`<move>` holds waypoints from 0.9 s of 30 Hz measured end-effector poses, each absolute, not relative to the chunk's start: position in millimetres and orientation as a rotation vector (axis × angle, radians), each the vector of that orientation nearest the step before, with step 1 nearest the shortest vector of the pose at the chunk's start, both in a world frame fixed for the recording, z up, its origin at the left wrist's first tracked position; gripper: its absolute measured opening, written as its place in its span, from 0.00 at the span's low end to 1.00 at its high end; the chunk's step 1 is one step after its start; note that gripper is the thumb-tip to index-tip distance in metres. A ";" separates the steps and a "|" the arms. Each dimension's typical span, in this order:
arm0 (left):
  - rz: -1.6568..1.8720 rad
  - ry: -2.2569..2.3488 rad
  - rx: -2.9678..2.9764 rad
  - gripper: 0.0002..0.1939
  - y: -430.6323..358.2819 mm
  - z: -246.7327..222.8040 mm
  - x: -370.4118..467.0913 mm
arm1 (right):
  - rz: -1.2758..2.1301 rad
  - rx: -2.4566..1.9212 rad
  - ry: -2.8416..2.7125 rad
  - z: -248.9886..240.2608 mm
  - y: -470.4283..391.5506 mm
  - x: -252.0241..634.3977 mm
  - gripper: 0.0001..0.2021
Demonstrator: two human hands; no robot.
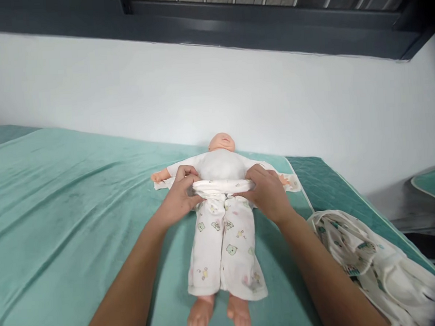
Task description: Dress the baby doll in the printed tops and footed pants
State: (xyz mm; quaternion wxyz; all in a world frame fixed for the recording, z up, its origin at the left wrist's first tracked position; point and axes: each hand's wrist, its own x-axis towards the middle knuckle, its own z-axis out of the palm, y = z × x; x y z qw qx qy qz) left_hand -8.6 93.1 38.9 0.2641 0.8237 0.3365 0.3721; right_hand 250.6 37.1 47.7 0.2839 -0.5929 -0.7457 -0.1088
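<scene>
A baby doll lies on its back with its head toward the wall, arms spread and bare feet toward me. It wears a white top and white trousers printed with small animals. My left hand pinches one end of the trousers' waistband at the doll's waist. At the other end, my right hand grips the same waistband. Between both hands the band is stretched across the belly in a rolled fold. Some fingertips are hidden by the cloth.
Green sheeting with wrinkles covers the surface under the doll. Crumpled white printed clothes lie at the right, beside my right forearm. A white wall rises behind, below a dark window frame with metal bars.
</scene>
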 end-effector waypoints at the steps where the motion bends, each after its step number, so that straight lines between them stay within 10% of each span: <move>1: 1.061 0.908 2.237 0.06 92.2 37.6 -6.5 | -0.328 -1.556 -1.978 45.6 36.5 247.8 0.07; 23: 1.207 0.938 2.481 0.11 92.5 25.6 3.5 | -0.137 -1.520 -2.056 35.5 28.8 246.5 0.00; 27: 1.168 0.936 2.503 0.11 93.7 25.3 3.5 | -0.028 -1.546 -2.132 44.1 17.5 248.9 0.13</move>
